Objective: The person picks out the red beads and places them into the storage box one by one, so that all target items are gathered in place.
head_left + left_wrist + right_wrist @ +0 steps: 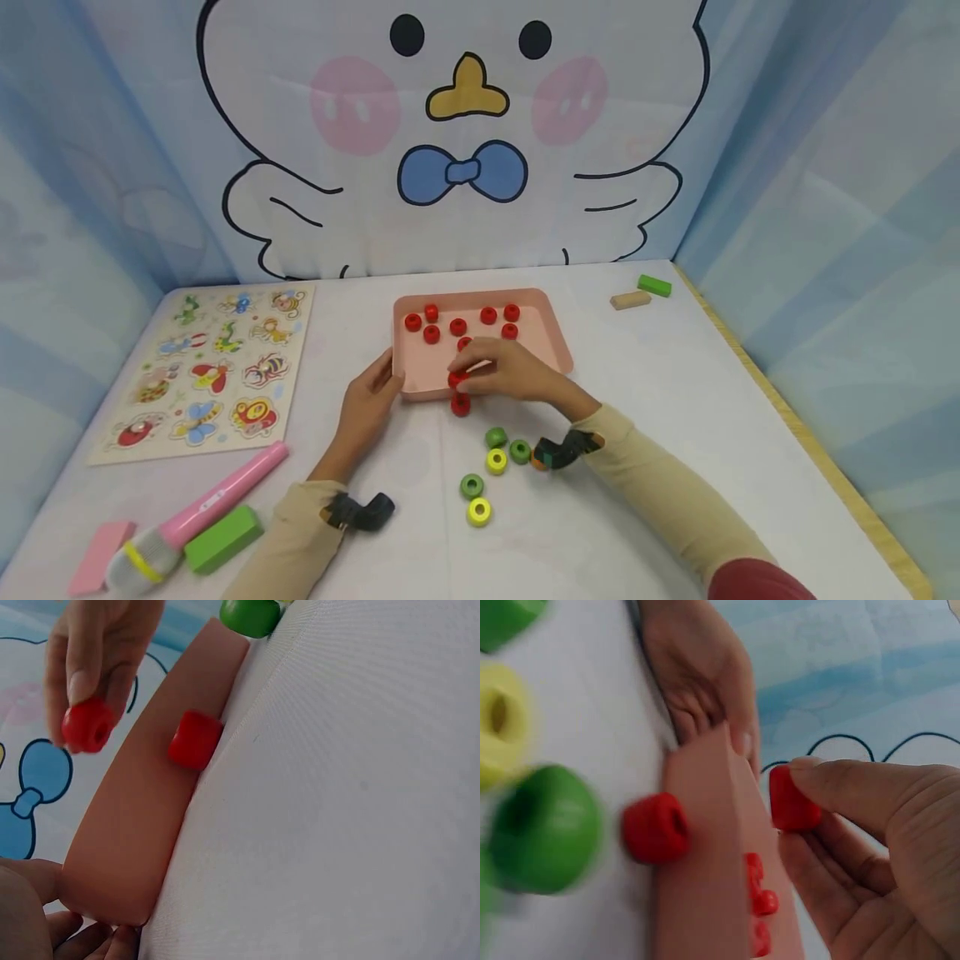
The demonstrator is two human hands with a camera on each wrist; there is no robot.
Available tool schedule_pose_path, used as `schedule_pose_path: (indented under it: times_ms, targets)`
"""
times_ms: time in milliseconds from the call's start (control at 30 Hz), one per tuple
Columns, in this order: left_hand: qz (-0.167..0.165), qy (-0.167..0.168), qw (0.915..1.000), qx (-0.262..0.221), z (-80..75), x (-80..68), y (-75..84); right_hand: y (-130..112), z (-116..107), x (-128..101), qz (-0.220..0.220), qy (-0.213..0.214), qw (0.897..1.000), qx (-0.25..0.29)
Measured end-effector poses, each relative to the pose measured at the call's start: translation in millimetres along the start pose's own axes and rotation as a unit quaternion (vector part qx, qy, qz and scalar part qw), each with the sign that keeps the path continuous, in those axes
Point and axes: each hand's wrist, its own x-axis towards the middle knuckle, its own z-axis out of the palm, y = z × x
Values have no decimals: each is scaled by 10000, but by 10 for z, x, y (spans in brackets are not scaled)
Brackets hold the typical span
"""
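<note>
A pink tray (555,333) holding several red beads (458,327) sits mid-table. My left hand (372,398) grips the tray's near-left corner (112,896); its fingers wrap the rim (727,742). My right hand (504,371) pinches a red bead (456,379) over the tray's front edge; the bead (88,726) shows between fingertips, also in the right wrist view (791,799). Another red bead (461,405) lies on the table against the tray's front wall (193,739) (656,827).
Green and yellow beads (495,461) lie scattered near my right wrist. An insect puzzle board (210,367) lies at left, with a pink toy microphone (202,512), green block (223,538) and pink block (101,557) in front. Two small blocks (641,293) sit far right.
</note>
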Motion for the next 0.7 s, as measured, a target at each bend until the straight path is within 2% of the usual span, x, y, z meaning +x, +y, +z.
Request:
schedule_pose_path:
  times_ms: [133, 300, 500, 700]
  targets:
    - [25, -15, 9999, -103, -10, 17, -18, 5, -112, 434, 442, -387, 9976, -378]
    - [28, -36, 9993, -372, 26, 14, -42, 89, -52, 844, 759, -858, 9920, -531]
    - [70, -99, 9992, -368, 67, -7, -53, 137, 119, 931, 993, -1218, 9836, -879]
    - [208, 79, 9994, -269, -16, 3, -30, 107, 201, 980, 775, -1053, 9863, -1009]
